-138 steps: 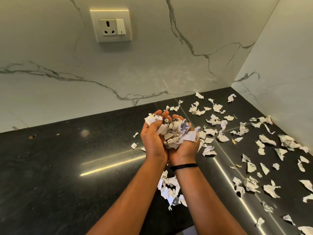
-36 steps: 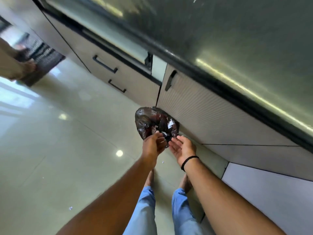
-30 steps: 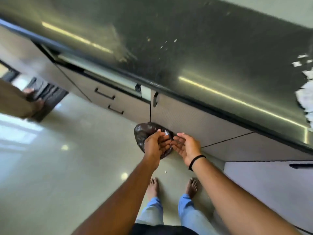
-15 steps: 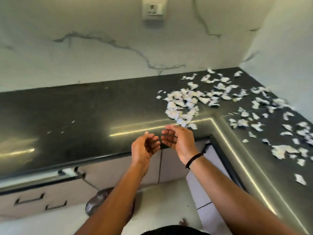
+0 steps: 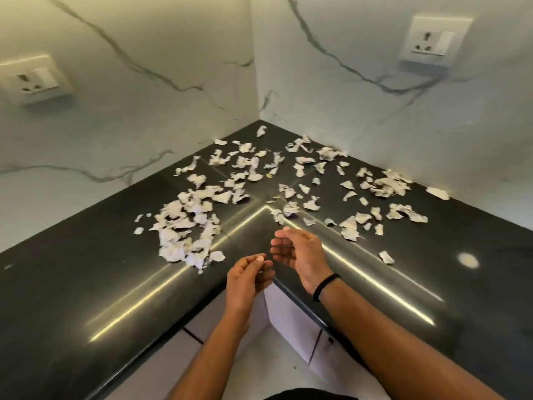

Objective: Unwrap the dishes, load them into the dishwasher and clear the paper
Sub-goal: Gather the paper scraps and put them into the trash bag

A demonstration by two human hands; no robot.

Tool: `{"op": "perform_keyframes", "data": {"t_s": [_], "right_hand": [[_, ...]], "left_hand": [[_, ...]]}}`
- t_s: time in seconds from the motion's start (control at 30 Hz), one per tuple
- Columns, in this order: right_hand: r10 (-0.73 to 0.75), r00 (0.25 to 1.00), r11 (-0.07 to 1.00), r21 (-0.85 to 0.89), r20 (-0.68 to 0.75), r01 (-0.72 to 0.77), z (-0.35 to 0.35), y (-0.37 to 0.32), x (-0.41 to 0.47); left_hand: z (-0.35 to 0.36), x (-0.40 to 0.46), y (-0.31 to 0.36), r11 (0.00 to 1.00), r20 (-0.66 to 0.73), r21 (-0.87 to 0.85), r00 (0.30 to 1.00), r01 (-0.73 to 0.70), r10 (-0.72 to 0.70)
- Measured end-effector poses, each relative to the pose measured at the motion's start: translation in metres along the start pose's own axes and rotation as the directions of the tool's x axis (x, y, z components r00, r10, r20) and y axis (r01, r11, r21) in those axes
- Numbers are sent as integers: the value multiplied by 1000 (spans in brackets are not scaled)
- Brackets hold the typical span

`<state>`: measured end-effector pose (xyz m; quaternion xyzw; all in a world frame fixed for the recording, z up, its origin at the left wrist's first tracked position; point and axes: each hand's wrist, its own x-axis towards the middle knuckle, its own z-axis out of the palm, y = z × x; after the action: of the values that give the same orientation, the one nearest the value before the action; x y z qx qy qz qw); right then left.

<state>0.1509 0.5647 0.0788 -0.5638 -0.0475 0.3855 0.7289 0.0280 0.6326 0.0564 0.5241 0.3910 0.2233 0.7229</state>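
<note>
Black stone desk (image 5: 86,284) fills the corner below marble walls (image 5: 144,111); torn paper scraps (image 5: 190,226) lie scattered across it. Our left hand (image 5: 248,280) and right hand (image 5: 300,252) hover above the desk's inner edge, fingers loosely curled, each grip empty. No dishes visible.

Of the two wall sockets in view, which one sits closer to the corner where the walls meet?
The right-wall socket: it sits higher and nearer the corner than the left-wall socket, which is at the frame's left edge.
</note>
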Motion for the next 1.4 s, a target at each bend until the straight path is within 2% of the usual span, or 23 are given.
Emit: {"op": "perform_keyframes", "data": {"t_s": [0.13,0.23,0.3,0.33,0.43,0.53,0.6,0.7,0.87,0.93,1.0,1.07,1.13,1.2,1.27,1.33,1.4], "right_hand": [[-105,967,993,-82,-233,88,-59,-1,11],[-315,852,932,-306,-419,194,-106,8,19],[-423,772,864,-467,-475,187,-134,12,20],[-440,761,829,-541,-477,140,-148,14,21],[-378,807,691,-719,-454,-80,-177,25,31],[-359,837,471,-854,-414,-220,-182,37,46],[-335,858,384,-888,-390,-253,-173,38,56],[-302,887,331,-911,-349,-246,-156,36,74],[-245,939,301,-939,-243,-164,-121,32,111],[-251,947,372,-923,-200,-97,-105,32,119],[-360,896,497,-866,-261,-53,-98,26,124],[-504,791,509,-859,-348,-53,-106,10,129],[-553,714,501,-856,-429,-125,-129,-14,141],[-508,689,497,-829,-517,-256,-161,-39,159],[-401,696,534,-769,-596,-350,-193,-58,172],[-287,732,597,-713,-618,-368,-215,-67,178],[-245,777,545,-745,-580,-385,-219,-64,181]], "left_hand": [[46,13,-15,968,190,236,981,-79,33],[77,28,-25,897,372,399,928,-189,30],[95,38,-30,831,490,492,871,-258,-20],[102,44,-33,785,540,542,840,-302,-50],[113,62,-39,632,618,645,780,-430,-100],[113,83,-41,507,652,694,745,-512,-141],[109,100,-37,435,660,715,734,-547,-162],[100,128,-28,379,650,733,745,-564,-149],[97,170,-16,301,672,728,728,-616,-137],[100,183,-13,270,703,704,698,-657,-135],[101,193,-9,256,730,679,670,-688,-133],[98,199,-8,257,750,658,648,-708,-135],[90,204,-11,271,779,623,616,-734,-121],[82,208,-15,267,804,588,587,-763,-93],[80,212,-16,260,812,579,576,-773,-97],[80,215,-14,258,802,593,586,-763,-110],[85,218,-10,257,794,603,598,-755,-108]]}}
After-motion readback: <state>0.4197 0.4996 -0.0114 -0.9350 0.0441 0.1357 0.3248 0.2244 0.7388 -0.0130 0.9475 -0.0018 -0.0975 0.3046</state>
